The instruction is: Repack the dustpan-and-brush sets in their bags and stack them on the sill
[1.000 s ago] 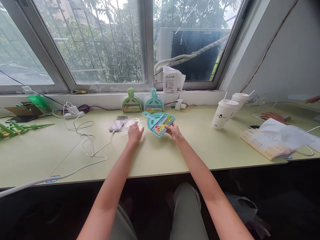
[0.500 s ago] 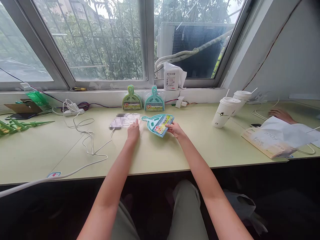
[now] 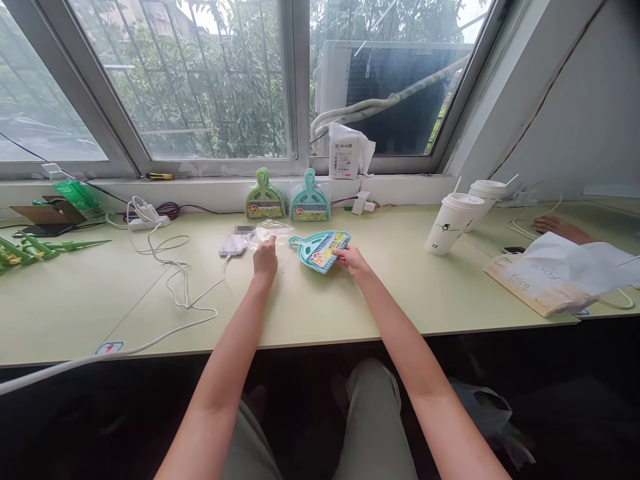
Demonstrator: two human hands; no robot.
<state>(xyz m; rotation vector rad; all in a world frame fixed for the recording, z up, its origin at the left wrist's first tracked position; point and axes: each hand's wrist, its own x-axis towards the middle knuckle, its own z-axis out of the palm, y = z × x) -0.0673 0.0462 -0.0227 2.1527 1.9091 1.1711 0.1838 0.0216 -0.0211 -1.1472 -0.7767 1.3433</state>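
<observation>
L hand (image 3: 265, 259): pinching clear bag (image 3: 273, 230)
R hand (image 3: 351, 260): gripping teal dustpan (image 3: 320, 251) edge
Cups (image 3: 456, 223): R side of table (image 3: 320, 313)

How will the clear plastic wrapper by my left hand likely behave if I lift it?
The clear wrapper will probably be floppy, since it looks thin and wrinkled. It is likely light for its size, being see-through film. It might drag on the cabled device, as the two lie close together.
</observation>
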